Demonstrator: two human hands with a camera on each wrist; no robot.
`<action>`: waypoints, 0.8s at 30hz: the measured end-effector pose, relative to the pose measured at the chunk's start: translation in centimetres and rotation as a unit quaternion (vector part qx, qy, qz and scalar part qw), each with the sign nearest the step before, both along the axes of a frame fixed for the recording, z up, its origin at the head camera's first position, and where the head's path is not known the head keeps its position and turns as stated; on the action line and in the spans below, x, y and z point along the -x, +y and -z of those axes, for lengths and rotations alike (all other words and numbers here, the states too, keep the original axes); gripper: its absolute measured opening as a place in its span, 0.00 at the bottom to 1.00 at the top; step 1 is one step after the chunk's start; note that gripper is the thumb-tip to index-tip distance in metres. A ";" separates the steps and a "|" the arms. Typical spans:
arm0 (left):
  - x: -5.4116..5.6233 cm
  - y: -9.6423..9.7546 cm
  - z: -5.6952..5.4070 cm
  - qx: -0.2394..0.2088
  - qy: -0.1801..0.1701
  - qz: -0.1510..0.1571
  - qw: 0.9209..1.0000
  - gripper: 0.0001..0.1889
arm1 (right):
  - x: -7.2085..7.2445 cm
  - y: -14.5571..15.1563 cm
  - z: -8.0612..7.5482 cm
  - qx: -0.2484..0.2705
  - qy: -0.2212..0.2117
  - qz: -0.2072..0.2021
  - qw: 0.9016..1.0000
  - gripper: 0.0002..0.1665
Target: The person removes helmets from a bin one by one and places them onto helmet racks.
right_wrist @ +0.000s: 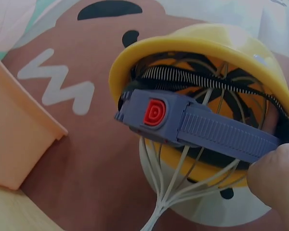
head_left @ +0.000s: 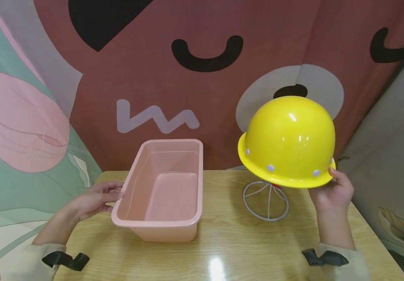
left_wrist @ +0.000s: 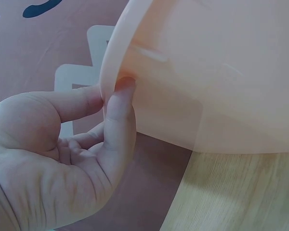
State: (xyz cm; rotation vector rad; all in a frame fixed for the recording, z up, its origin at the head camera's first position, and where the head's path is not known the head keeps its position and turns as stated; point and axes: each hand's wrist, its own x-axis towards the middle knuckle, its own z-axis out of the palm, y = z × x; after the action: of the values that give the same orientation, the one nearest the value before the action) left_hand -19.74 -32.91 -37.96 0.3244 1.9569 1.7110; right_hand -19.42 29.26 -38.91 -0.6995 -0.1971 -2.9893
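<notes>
My left hand (head_left: 94, 200) pinches the left rim of a pink plastic tub (head_left: 166, 233), which stands on the table. The left wrist view shows the tub's rim (left_wrist: 116, 53) between thumb and finger. On the right, a yellow hard hat (head_left: 289, 140) sits tilted over a white wire stand (head_left: 268, 219). My right hand (head_left: 333, 193) grips the hat's brim at its right end, thumb on top. Seen from below in the right wrist view, the hat has a grey adjusting band (right_wrist: 226, 132) with a red button (right_wrist: 154, 112); the stand's wires (right_wrist: 161, 208) reach up inside the hat.
Both things are on a light wood table (head_left: 219, 230). Behind it hangs a curtain (head_left: 219, 109) printed with a brown cartoon face. Grey cloth (head_left: 391, 156) hangs at the right side. Each wrist carries a black strap mount (head_left: 64, 260).
</notes>
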 end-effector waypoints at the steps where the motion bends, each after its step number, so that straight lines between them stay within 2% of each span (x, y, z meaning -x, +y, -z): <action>1: 0.0 0.0 0.0 -0.001 0.000 0.000 1.000 0.32 | 0.1 0.0 0.2 0.002 0.004 -0.005 1.000 0.28; 7: 0.0 0.1 0.0 -0.008 0.004 -0.001 1.000 0.31 | 0.4 0.2 0.9 0.008 0.004 -0.020 1.000 0.27; 15: 0.0 0.1 0.1 -0.015 0.002 -0.002 1.000 0.30 | 0.4 0.4 1.9 -0.022 0.018 -0.032 0.999 0.25; 24: 0.0 0.2 0.0 -0.022 0.001 0.004 1.000 0.29 | 0.4 0.4 2.2 -0.077 0.042 -0.008 0.996 0.24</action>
State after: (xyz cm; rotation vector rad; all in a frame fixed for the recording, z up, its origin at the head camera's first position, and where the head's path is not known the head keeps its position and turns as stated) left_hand -19.70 -32.74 -37.95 0.3505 1.9182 1.7516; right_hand -19.83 29.68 -41.14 -0.7981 0.0328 -2.9129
